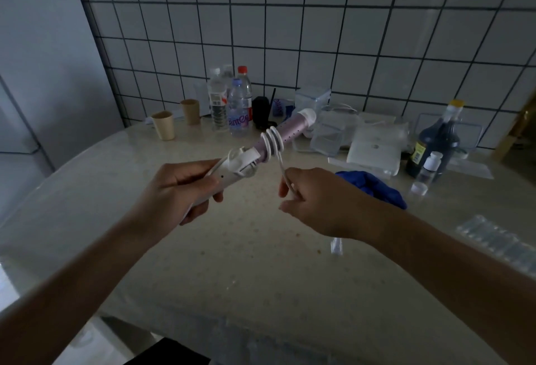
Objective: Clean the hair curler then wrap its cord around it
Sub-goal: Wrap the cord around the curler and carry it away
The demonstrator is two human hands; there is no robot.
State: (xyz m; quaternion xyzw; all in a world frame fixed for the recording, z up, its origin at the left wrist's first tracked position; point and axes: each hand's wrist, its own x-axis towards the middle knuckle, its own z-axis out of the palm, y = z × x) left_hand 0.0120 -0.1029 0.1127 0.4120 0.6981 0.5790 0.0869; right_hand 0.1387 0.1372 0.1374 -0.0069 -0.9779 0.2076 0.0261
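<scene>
**Friend:** Talk me through it, biggest thing first.

**Me:** The pale speckled stone table (pixel 261 248) fills most of my view, under a white tiled wall. At its far edge stand clear plastic water bottles (pixel 237 109) and two tan paper cups (pixel 164 125); far right there's a dark brown bottle with a yellow cap (pixel 438 144), and a crumpled blue glove (pixel 374 187) lies just beyond my right wrist.

**Friend:** And the curler?

**Me:** The pink-barrelled hair curler with a white handle (pixel 287 131) is held above the middle of the table, tip pointing far and right. My left hand (pixel 177 187) is clamped round the handle. My right hand (pixel 313 202) is pinched shut on the thin white cord (pixel 282 173), which runs up to three loops already sitting on the near part of the barrel.

**Friend:** So you're mid-wrap?

**Me:** I'd judge so. I can't tell how much cord is left.

**Friend:** What might spoil it?

**Me:** Slack, mostly. The barrel looks smooth, so if my right hand eases its pull the loops could slide toward the handle or spring open. Pulling too hard could kink the cord where it leaves the handle. And a wide swing could clip those bottles.
</scene>
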